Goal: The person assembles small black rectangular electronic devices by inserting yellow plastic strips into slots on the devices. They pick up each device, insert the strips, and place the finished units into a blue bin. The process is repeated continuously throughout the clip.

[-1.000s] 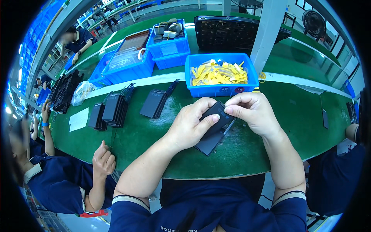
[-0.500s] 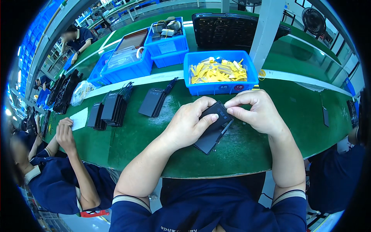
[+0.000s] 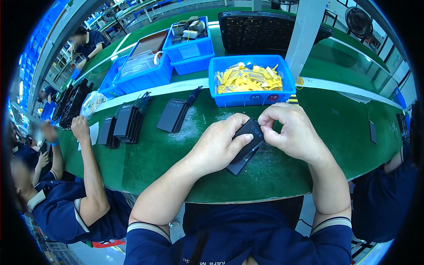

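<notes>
My left hand grips a flat black rectangular pack, its thumb lying across the top face and its fingers behind. At the pack's upper right edge, thumb and forefinger of my right hand are pinched together. Whatever sits between those fingertips is too small to make out. Beneath the held pack, a second flat black piece rests on the green table, mostly covered by the pack and my left hand.
Stacks of similar black packs with leads stand to the left. Beyond my hands is a blue bin of yellow strips. More blue bins stand far left, beside a grey post. A co-worker's arm reaches in at left.
The held pack has turned more upright and covers more of the piece below. My right fingers have curled tighter at its edge. The co-worker's hand at left has moved up.
</notes>
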Motion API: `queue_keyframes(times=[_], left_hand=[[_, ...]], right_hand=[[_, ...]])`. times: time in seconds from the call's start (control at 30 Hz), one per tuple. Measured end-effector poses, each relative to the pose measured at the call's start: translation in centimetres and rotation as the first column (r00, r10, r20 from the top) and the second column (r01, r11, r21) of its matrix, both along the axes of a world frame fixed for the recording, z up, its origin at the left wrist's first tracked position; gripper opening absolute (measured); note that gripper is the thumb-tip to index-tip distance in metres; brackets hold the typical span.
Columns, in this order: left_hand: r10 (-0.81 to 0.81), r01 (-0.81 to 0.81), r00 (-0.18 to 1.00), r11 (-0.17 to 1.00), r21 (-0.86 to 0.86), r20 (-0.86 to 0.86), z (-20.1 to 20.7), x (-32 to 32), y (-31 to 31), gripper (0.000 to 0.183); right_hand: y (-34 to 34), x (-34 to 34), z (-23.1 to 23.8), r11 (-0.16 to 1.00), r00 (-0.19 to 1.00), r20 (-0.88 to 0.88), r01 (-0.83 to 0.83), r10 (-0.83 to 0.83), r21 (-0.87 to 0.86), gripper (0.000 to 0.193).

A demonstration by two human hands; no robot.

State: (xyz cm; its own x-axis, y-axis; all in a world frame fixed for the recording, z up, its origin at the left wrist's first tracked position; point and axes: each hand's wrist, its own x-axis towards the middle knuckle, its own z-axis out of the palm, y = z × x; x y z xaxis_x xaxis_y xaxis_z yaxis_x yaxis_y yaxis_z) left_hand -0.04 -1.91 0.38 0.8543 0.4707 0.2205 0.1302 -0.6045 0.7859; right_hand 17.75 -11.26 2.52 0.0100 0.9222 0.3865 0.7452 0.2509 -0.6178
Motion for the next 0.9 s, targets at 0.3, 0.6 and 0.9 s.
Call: queue_keyframes(times=[0.3,0.6,0.9], left_hand=[[0.041,-0.04,0.999,0.995,-0.09,0.01,-0.4,0.3,0.1,0.031],[0.157,-0.031,0.934,0.931,-0.364,0.322,-1.0,0.9,-0.6,0.031],[0.183,-0.029,0.892,0.935,-0.353,0.413,-1.7,0.9,-0.6,0.019]], right_hand=[[0.0,-0.7,-0.4,0.981,0.994,0.105,0.005,-0.026,0.196,0.007],[0.4,-2.3,-2.0,0.973,0.845,-0.534,0.12,0.003,0.195,0.012],[0.3,-2.0,-2.0,0.999,0.603,-0.797,-0.021,0.041,0.035,0.009]])
